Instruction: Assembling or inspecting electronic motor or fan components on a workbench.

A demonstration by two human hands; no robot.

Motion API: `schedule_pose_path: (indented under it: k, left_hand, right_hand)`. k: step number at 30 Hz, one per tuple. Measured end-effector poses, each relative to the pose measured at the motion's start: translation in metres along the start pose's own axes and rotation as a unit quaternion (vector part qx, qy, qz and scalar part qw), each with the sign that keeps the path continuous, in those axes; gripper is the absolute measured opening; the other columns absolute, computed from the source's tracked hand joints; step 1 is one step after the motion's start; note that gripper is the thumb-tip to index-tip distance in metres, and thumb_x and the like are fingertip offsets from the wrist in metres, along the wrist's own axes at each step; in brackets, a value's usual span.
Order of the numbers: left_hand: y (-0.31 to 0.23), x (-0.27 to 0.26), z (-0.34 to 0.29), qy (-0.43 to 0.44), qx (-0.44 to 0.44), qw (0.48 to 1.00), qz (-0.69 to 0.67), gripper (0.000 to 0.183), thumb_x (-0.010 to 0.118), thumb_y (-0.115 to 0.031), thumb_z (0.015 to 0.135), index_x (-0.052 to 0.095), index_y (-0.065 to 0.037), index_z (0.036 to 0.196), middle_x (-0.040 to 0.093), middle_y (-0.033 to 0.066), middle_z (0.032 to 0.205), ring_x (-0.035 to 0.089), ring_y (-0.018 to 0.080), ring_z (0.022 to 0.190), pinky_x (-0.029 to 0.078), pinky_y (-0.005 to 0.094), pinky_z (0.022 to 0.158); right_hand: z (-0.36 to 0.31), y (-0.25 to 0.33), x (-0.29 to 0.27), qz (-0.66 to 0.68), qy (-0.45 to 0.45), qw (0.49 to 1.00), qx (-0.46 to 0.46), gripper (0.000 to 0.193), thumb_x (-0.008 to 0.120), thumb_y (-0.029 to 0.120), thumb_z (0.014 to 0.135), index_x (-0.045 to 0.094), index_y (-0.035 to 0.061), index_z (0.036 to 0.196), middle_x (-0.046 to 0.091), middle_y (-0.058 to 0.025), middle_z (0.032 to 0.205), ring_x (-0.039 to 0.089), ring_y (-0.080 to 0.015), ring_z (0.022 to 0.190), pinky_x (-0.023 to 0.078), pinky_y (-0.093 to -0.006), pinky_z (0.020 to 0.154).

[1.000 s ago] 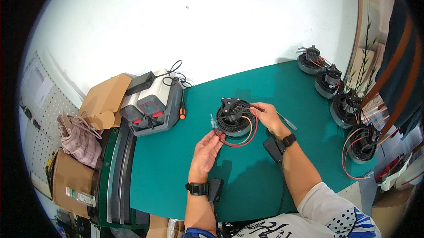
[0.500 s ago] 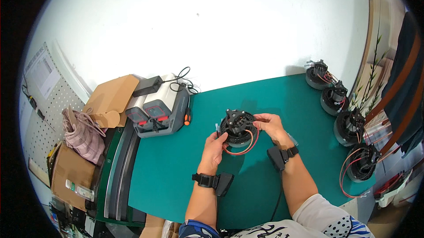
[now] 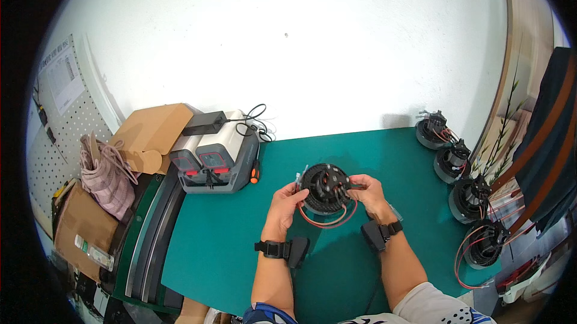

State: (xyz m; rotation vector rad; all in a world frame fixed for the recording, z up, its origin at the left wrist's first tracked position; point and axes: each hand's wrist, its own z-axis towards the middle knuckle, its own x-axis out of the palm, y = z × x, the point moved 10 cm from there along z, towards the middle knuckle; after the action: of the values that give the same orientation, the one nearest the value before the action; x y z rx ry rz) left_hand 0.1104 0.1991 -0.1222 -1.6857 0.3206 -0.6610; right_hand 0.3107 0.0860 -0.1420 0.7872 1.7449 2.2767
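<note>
Between my hands, over the green table top, is a round black motor unit (image 3: 325, 187) with a ribbed rim and a raised centre part. Red and orange wires (image 3: 327, 224) loop from its right side round its near edge. My left hand (image 3: 285, 205) grips its left rim, thumb on top, with small clear connectors (image 3: 300, 175) just beyond the fingertips. My right hand (image 3: 369, 195) is closed at its right edge, fingers and thumb pinched together; exactly which part they pinch is hard to make out. Both wrists wear black straps with a small box.
Several similar motor units (image 3: 472, 198) with loose wires line the table's right edge. At the far left are a battery charging station (image 3: 219, 174), an orange-tipped screwdriver (image 3: 255, 171) and an open cardboard box (image 3: 153, 132). A white wall (image 3: 336, 72) stands behind the green table (image 3: 216, 246).
The motor unit has turned in my hands, its round face and centre part now showing more from above. My right hand has shifted slightly toward its edge. The whole view has tilted upward a little.
</note>
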Motion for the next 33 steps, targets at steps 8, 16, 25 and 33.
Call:
schedule_pose_path:
  k: [8,16,25,33]
  left_hand:
    - [-0.035,0.010,-0.014,0.068,0.112,0.991,0.017,0.053,0.066,0.011,0.076,0.054,0.003,0.127,0.065,0.0048,0.112,0.060,0.0114,0.093,0.047,0.0251,0.085]
    - [-0.058,0.021,-0.029,0.059,0.155,0.945,0.281,0.056,0.072,0.007,0.071,0.057,0.001,0.124,0.064,0.0033,0.102,0.058,0.0103,0.089,0.047,0.0255,0.081]
    - [-0.075,0.043,-0.044,0.069,0.229,0.899,0.366,0.057,0.077,0.002,0.066,0.059,-0.001,0.120,0.063,0.0082,0.104,0.058,0.0184,0.092,0.047,0.0302,0.084]
    - [-0.082,0.055,-0.054,0.055,0.218,0.871,0.437,0.058,0.081,-0.003,0.063,0.060,-0.001,0.117,0.064,0.0090,0.105,0.060,0.0179,0.092,0.048,0.0303,0.084]
  right_hand:
    - [-0.004,0.005,0.011,0.074,0.045,0.996,0.015,0.041,0.069,-0.014,0.068,0.061,-0.0024,0.107,0.066,-0.0098,0.102,0.065,-0.0181,0.089,0.054,-0.0314,0.079]
    - [-0.004,0.009,0.013,0.042,0.054,0.997,0.022,0.047,0.057,-0.018,0.068,0.056,-0.0009,0.112,0.064,-0.0091,0.106,0.063,-0.0163,0.094,0.053,-0.0316,0.082]
    - [-0.013,0.042,0.019,-0.022,0.061,0.998,-0.009,0.040,0.061,0.001,0.076,0.058,-0.0018,0.116,0.063,-0.0099,0.111,0.059,-0.0183,0.100,0.047,-0.0313,0.088]
    - [-0.022,0.086,0.035,-0.319,0.031,0.946,-0.042,0.060,0.065,0.044,0.085,0.057,-0.0042,0.119,0.064,-0.0176,0.113,0.061,-0.0280,0.102,0.048,-0.0377,0.089]
